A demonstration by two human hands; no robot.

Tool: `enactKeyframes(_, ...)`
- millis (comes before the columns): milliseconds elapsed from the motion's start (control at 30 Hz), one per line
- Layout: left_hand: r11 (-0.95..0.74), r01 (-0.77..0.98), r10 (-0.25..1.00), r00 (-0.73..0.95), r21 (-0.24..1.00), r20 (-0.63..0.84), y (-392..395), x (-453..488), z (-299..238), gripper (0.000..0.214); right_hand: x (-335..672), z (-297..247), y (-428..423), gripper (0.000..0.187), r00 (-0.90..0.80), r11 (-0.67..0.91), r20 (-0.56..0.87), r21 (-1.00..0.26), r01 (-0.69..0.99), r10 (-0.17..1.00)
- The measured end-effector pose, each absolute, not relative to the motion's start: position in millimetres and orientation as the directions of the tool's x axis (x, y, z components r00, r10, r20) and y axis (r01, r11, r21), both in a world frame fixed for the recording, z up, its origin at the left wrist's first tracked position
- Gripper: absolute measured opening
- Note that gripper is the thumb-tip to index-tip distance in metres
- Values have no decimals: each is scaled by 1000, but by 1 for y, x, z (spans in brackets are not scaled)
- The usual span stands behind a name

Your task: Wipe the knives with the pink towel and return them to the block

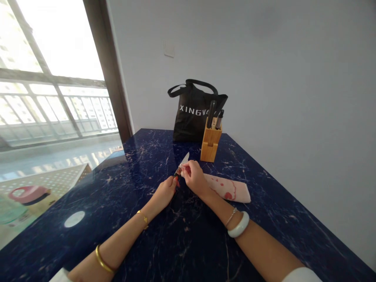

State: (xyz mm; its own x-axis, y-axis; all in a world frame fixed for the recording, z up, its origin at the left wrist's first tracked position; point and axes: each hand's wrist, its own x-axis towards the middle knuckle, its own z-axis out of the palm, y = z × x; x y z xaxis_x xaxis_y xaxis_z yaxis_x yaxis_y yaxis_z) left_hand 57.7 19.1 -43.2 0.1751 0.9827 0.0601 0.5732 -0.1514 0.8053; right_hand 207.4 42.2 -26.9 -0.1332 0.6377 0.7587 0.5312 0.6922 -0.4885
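Note:
A small knife (185, 158) is held over the table by my left hand (166, 190), whose fingers are wrapped round its dark handle. The blade points up and away from me. My right hand (194, 177) is closed at the base of the blade, thumb and fingers pinched together around what looks like the pale end of a towel. That pink and white towel (232, 189), with a red pattern, lies folded on the table and passes behind my right wrist. The fingers hide part of the blade and the towel's left end.
A wooden knife block (210, 145) holding dark-handled tools stands beyond my hands. Behind it is a black tote bag (188, 123) against the wall. The dark blue marble table (188, 243) carries a white round spot (74, 219) on the left. A pink-lidded container (29, 194) sits lower, past the left edge.

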Motion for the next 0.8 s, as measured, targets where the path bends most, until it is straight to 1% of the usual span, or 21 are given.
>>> enactKeyframes(33,-188,607,979,179,772,98,18,58,-41,37,203,-26,39,7,-185,717,760,-460,525,623)
enactKeyframes(100,-213,640,975,185,738,121,16,58,-38,34,198,-25,35,6,-249,739,753,-425,523,609)
enactKeyframes(233,-179,640,980,184,747,77,16,58,-35,33,198,-25,33,5,-268,722,730,-420,550,629)
enactKeyframes(367,-204,664,976,197,720,95,21,57,-40,33,201,-29,31,7,-300,705,696,-412,577,652)
enactKeyframes(433,-196,659,977,199,726,82,24,56,-46,36,202,-30,31,7,-301,696,693,-400,596,655)
enactKeyframes(567,-179,627,979,189,758,74,28,53,-52,39,202,-32,28,8,-370,717,693,-306,626,618)
enactKeyframes(633,-181,639,977,203,747,63,26,53,-48,39,202,-32,27,9,-403,731,698,-256,632,592)
enactKeyframes(700,-174,676,975,220,716,29,21,54,-39,39,203,-31,31,8,-389,730,715,-245,638,581)
enactKeyframes(800,-184,724,969,247,665,0,12,57,-27,37,212,-30,44,8,-296,687,744,-287,668,599)
